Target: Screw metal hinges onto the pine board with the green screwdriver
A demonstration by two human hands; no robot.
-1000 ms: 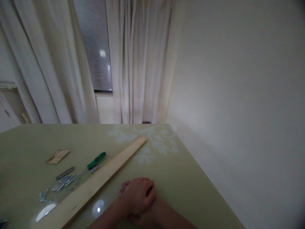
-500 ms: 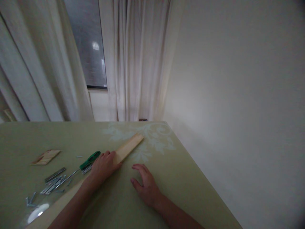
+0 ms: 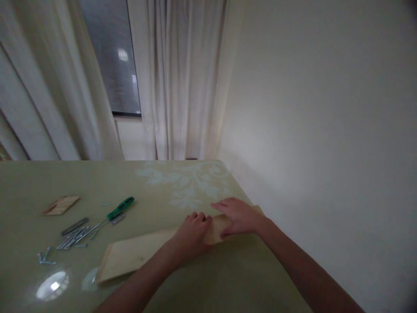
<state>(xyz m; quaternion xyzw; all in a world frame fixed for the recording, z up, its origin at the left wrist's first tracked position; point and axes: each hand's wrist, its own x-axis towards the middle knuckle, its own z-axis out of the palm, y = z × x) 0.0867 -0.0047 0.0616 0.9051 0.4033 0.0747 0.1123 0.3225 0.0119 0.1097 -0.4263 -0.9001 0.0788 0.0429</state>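
A long pale wooden board (image 3: 140, 250) lies slantwise on the table, its left end nearer me and its right end close to the table's right edge. My left hand (image 3: 194, 233) is closed over the board right of its middle, fingers curled across the far edge. Just to the right, my right hand (image 3: 240, 216) spans the board near its far end, thumb on the near side and fingers over the far side. Both hands hide parts of the wood. Left of the board lies a screwdriver (image 3: 120, 208) with a green handle.
Flat metal pieces (image 3: 74, 237) lie under the screwdriver's shaft, with several screws (image 3: 45, 257) nearer me. A small wooden piece (image 3: 61, 205) rests at the left of the green table (image 3: 228, 278). Curtains (image 3: 182, 87) hang behind; a wall (image 3: 309, 130) rises on the right.
The board has swung and shifted to the right, with my left hand moving along on it. My right hand has gone from above the bare table onto the board.
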